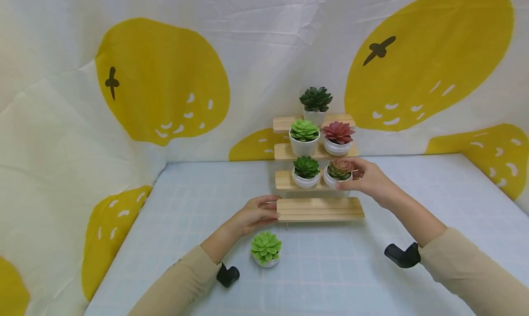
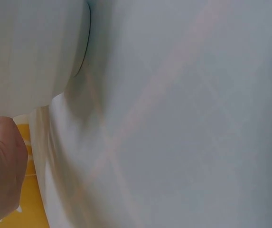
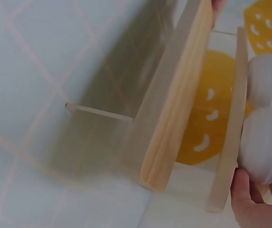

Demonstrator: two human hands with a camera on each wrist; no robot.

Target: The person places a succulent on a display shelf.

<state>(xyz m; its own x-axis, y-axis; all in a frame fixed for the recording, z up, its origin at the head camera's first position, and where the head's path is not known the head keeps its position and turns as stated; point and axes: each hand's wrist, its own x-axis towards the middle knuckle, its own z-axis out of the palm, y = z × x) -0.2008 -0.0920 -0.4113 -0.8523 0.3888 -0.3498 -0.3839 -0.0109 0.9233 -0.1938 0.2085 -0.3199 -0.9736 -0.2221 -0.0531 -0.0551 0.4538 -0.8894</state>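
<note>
A tiered wooden plant stand [image 1: 320,209] has several steps. My right hand [image 1: 369,183] holds a potted succulent [image 1: 340,170] with reddish-green leaves, thumb at the front of its white pot, on the second step from the bottom. In the right wrist view those fingertips [image 3: 240,183] touch the pot [image 3: 264,147]. Left of it on the same step sits a dark green succulent [image 1: 306,169]. My left hand [image 1: 250,215] grips the left end of the lowest step. In front, a bright green succulent [image 1: 266,248] stands on the table; its pot [image 2: 26,52] looms large in the left wrist view.
On the step above stand a light green succulent [image 1: 304,132] and a red succulent [image 1: 338,134]. A dark green succulent [image 1: 316,100] tops the stand. The pale blue checked cloth [image 1: 330,279] covers the table. Behind hangs a white curtain [image 1: 264,54] with yellow fruit shapes.
</note>
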